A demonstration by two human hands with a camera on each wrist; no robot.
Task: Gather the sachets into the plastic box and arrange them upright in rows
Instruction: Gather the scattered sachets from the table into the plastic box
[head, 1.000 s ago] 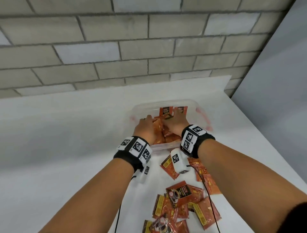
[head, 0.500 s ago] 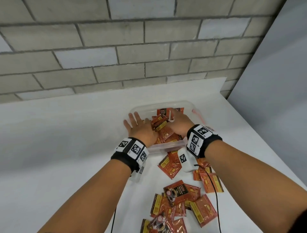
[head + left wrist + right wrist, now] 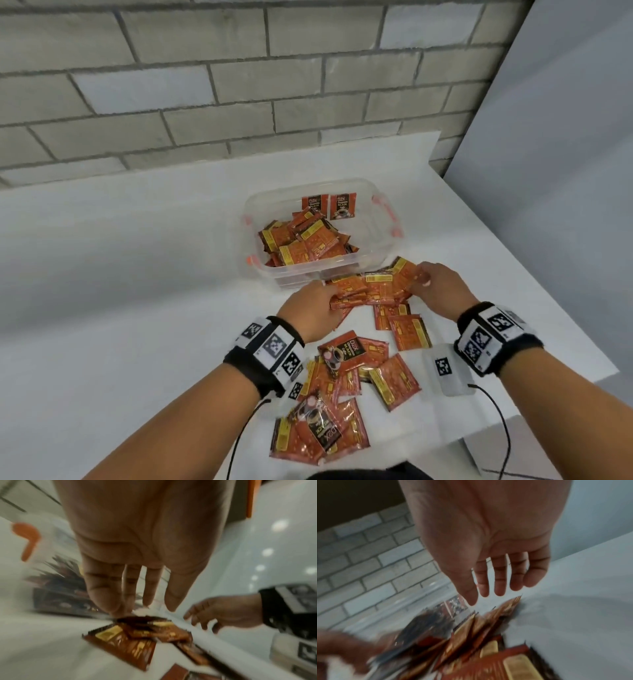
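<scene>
Both hands have come out of the box (image 3: 383,240) since the earlier frame and now sit over the table (image 3: 137,308) just in front of its near wall. Left hand (image 3: 310,310) and right hand (image 3: 436,289) flank a small batch of sachets (image 3: 373,289) lying flat against the box front. In the head view the left fingers reach in under the batch's left edge and the right fingertips touch its right edge. Both wrist views show fingers straight and slightly spread, with the palms exposed; neither hand is closed around anything, and the blur hides the exact contact.

Box contents: a loose heap (image 3: 301,241) of orange sachets lies jumbled toward the left and near side, flat or tilted. Two sachets (image 3: 330,205) stand upright against the far wall, side by side, printed fronts toward the camera. The right part of the box floor shows bare.

More sachets (image 3: 376,366) are scattered on the table between the forearms, some overlapping, a few face up with dark labels. A further pile (image 3: 318,435) lies nearest the person. Each wrist carries a black band with printed markers and a cabled camera unit. A grey block wall (image 3: 239,85) stands behind the table.
</scene>
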